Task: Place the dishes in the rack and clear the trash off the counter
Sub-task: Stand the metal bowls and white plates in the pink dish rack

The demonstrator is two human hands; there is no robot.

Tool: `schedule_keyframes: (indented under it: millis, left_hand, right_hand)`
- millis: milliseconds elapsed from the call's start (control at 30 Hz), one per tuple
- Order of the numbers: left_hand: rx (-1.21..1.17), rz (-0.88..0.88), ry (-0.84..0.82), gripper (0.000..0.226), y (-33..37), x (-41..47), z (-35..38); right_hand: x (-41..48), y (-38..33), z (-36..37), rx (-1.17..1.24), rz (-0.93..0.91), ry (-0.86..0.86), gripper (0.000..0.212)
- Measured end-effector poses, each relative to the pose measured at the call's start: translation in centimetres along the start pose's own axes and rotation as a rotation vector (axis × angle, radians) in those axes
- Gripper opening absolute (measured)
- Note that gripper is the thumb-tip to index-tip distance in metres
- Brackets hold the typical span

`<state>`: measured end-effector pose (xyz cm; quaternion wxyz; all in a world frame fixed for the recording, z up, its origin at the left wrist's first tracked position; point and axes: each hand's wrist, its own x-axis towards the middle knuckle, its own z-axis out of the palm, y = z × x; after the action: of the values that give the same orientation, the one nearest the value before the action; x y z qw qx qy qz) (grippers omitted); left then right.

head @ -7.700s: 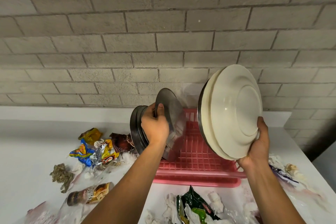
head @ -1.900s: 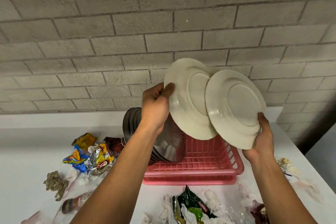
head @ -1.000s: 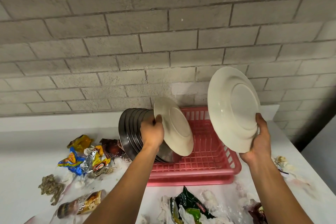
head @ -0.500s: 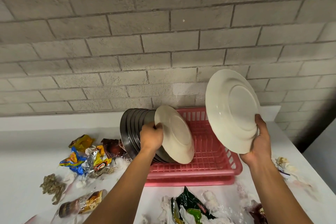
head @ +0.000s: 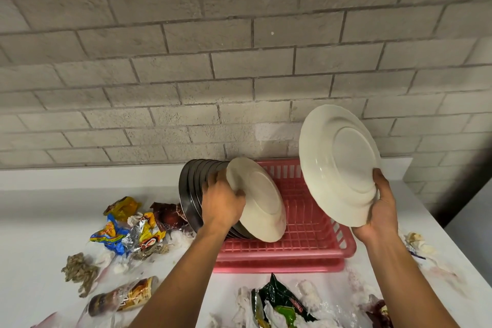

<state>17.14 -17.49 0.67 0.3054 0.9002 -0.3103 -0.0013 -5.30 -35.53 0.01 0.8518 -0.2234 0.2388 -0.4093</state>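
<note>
**Two white plates at the pink rack**

We note the left hand (head: 222,204) gripping the rim of a small white plate (head: 259,200). The plate is tilted, its lower edge down inside the pink rack (head: 306,245), and it leans against a row of steel plates (head: 190,189) at the rack's left end. The right hand (head: 380,210) curls round the lower edge of a large white plate (head: 338,162), held upright above the rack's right side with its underside toward us. On the white counter (head: 40,221), crumpled wrappers (head: 127,229) lie left of the rack and a green packet (head: 282,303) lies in front.
</note>
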Motion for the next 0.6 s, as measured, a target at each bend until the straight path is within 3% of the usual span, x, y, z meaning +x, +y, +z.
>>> schedule_keyframes:
  millis: [67, 133, 300, 400, 600]
  left_hand:
    - [-0.132, 0.066, 0.036, 0.059, 0.9, 0.0, -0.6]
    - [-0.405, 0.058, -0.029, 0.053, 2.5, 0.2, -1.7]
    - [-1.02, 0.061, -0.515, 0.043, 6.4, 0.2, -3.6]
    - [-1.115, 0.081, -0.607, 0.033, 7.5, 0.1, -3.4]
    - [-1.133, 0.018, -0.486, 0.018, 7.7, 0.4, -3.0]
  right_hand:
    - [0.0, -0.1, 0.1, -0.022, 0.01, 0.014, 0.025]
    - [-0.1, -0.1, 0.3, -0.042, 0.024, 0.029, 0.027]
    - [-0.1, 0.0, 0.9, -0.125, 0.041, 0.03, 0.047]
    - [0.1, 0.2, 1.3, -0.175, 0.057, 0.028, 0.059]
    - [0.6, -0.1, 1.2, -0.381, 0.028, 0.103, 0.058]
